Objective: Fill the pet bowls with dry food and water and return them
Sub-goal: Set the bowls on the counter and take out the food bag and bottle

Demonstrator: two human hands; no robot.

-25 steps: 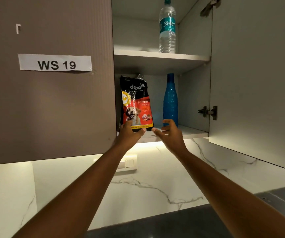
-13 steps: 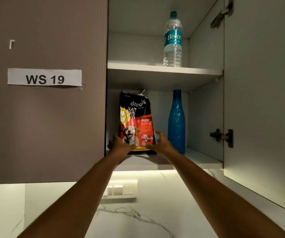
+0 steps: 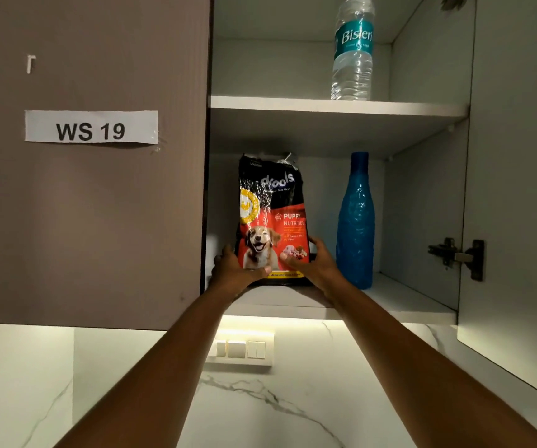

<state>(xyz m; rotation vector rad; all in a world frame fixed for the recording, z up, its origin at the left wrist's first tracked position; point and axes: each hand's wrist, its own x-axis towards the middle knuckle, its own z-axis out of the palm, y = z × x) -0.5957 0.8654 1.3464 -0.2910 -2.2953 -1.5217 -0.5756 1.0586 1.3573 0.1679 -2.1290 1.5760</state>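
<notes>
A black and red bag of puppy food [image 3: 270,208] stands upright on the lower shelf [image 3: 399,299] of an open wall cabinet. My left hand [image 3: 234,270] grips the bag's lower left corner, thumb across the front. My right hand [image 3: 315,265] holds its lower right corner, thumb on the front too. A blue plastic bottle [image 3: 356,221] stands just right of the bag on the same shelf. On the upper shelf [image 3: 293,103] is a clear water bottle [image 3: 352,50] with a teal label. No pet bowls are in view.
The shut cabinet door on the left carries a paper label "WS 19" [image 3: 90,127]. The open door [image 3: 519,189] hangs at the right with a hinge [image 3: 458,257]. Below the cabinet are a lit marble wall and a switch plate [image 3: 239,350].
Both hands have reached further into the cabinet and closed on the bottom corners of the food bag. The view has tilted and moved closer to the cabinet.
</notes>
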